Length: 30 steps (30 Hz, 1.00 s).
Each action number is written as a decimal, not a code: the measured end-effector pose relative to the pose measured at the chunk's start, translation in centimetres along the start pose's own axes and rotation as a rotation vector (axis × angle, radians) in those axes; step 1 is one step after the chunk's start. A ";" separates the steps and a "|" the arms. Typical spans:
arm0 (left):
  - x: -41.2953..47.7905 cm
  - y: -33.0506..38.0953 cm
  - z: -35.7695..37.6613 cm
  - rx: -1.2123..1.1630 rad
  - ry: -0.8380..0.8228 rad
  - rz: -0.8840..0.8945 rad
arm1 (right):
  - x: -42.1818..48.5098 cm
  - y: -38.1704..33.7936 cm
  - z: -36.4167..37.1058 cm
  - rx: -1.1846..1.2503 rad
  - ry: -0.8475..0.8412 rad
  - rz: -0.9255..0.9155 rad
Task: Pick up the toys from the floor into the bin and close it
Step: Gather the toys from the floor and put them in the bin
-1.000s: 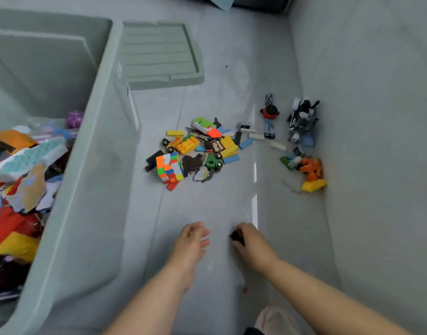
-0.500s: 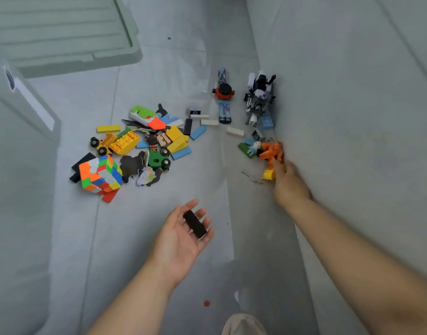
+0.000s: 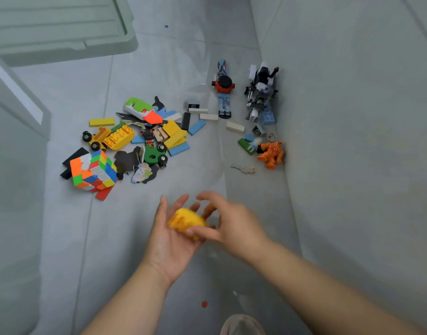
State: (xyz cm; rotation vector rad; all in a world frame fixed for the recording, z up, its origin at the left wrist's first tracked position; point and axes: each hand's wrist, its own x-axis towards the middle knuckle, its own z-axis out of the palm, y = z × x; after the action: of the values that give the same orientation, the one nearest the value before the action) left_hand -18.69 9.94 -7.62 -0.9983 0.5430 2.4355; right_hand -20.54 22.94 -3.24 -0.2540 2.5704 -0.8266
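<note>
Toys [image 3: 140,141] mostly lie scattered on the floor [image 3: 159,56] beside the bin [image 3: 14,141], its lid [image 3: 57,27] off (plenty left, I judge). My left hand [image 3: 171,245] is spread palm-up under a yellow block [image 3: 187,221]; my right hand [image 3: 236,228] pinches it, though blurred.

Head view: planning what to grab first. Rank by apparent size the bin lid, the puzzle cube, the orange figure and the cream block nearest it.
1. bin lid, though cropped and farther away
2. puzzle cube
3. orange figure
4. cream block
</note>
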 end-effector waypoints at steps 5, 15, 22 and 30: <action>0.1 0.5 -0.5 0.036 0.028 0.038 | 5.6 6.6 -3.4 -0.054 0.332 0.168; 0.3 1.3 -0.8 -0.108 0.045 0.047 | 4.8 4.6 1.6 0.153 0.201 0.189; 1.6 1.3 -0.3 -0.117 -0.022 0.081 | 3.4 1.1 -0.4 0.126 0.217 0.034; 1.8 1.0 -0.1 -0.031 0.008 0.061 | 13.1 13.3 -7.4 -0.373 0.126 0.588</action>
State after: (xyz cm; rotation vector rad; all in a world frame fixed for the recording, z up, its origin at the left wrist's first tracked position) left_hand -20.32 9.52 -8.76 -1.0181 0.5476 2.5013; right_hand -36.07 33.60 -10.16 0.4446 2.6738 -0.1508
